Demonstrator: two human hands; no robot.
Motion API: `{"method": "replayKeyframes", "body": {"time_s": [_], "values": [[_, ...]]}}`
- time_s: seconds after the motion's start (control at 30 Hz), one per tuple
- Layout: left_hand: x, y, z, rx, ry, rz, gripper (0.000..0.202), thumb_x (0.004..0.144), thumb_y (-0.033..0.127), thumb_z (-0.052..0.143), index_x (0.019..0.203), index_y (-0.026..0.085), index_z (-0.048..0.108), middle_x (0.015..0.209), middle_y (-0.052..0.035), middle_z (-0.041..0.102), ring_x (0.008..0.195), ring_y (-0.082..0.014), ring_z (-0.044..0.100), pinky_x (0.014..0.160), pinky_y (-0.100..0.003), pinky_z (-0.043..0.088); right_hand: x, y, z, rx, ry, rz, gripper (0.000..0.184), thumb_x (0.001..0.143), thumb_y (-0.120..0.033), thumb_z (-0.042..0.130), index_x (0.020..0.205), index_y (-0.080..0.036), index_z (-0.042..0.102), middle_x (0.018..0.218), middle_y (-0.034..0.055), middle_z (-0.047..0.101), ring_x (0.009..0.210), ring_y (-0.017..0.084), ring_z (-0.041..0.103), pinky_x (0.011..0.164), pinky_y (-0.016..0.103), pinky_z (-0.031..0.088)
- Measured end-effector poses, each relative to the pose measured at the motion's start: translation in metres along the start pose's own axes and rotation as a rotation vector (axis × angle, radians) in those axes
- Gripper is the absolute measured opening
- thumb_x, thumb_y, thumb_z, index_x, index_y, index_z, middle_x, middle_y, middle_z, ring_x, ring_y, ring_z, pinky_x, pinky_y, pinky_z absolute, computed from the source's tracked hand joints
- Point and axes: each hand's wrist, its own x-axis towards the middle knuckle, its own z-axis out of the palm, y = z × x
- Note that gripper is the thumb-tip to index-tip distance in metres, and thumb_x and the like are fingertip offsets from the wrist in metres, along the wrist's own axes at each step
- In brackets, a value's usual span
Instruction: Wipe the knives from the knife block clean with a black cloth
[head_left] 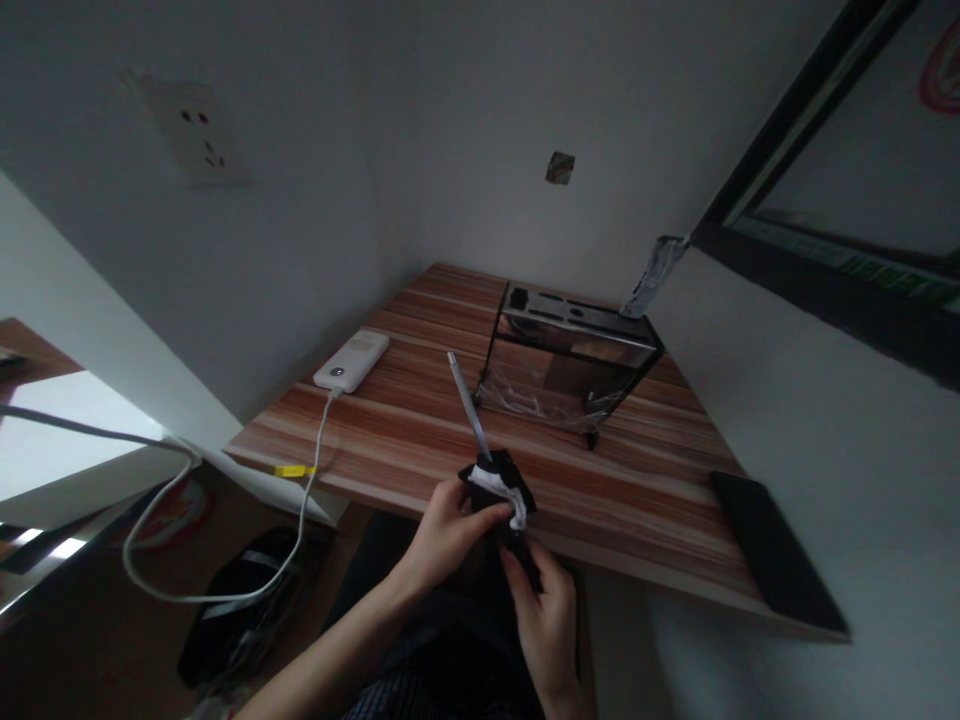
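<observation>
Just over the table's front edge I hold a black-handled tool (480,440) with a long, slim grey shaft that points up and away. My left hand (450,530) is closed, its thumb pressing a folded white cloth or tissue (499,485) against a flat black piece (517,470) around the shaft's base. Lower down, the fingers of my right hand (546,600) wrap round the black handle (525,555). The fingertips behind it are hidden, and the dim light leaves the tool's exact kind unclear.
On the wood-grain table (420,400) stand a clear-sided, black-framed box (570,360) and a white power bank (352,360), its white cable (304,510) looping off the left edge. A dark flat slab (780,550) lies at the right edge. Below left is a black bag (247,600).
</observation>
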Motion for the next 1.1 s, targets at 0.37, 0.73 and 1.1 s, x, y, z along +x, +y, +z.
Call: {"method": "replayKeyframes", "body": {"time_s": [0.37, 0.73, 1.1], "values": [[0.013, 0.015, -0.028, -0.058, 0.215, 0.002, 0.031, 0.062, 0.036, 0.08, 0.082, 0.014, 0.071, 0.081, -0.0058, 0.075, 0.075, -0.0203, 0.068, 0.068, -0.026, 0.052, -0.007, 0.005, 0.003, -0.005, -0.081, -0.05, 0.023, 0.087, -0.028, 0.061, 0.104, -0.019, 0.073, 0.1, 0.0066, 0.076, 0.093, 0.022, 0.072, 0.081, 0.023, 0.056], [0.044, 0.02, -0.062, -0.241, 0.361, 0.162, 0.036, 0.058, 0.036, 0.084, 0.083, 0.013, 0.072, 0.081, -0.004, 0.074, 0.075, -0.0162, 0.066, 0.072, -0.024, 0.049, -0.013, 0.012, -0.002, -0.026, -0.115, -0.085, 0.022, 0.086, -0.025, 0.062, 0.103, -0.018, 0.073, 0.097, 0.0059, 0.076, 0.089, 0.02, 0.073, 0.079, 0.02, 0.056], [0.06, 0.048, -0.057, -0.448, 0.404, 0.271, 0.033, 0.055, 0.035, 0.085, 0.078, 0.015, 0.071, 0.076, -0.0008, 0.072, 0.073, -0.0137, 0.064, 0.071, -0.023, 0.047, -0.017, 0.014, -0.005, -0.041, -0.097, -0.045, 0.023, 0.085, -0.033, 0.062, 0.096, -0.019, 0.076, 0.093, 0.0076, 0.077, 0.084, 0.023, 0.074, 0.074, 0.023, 0.059]]}}
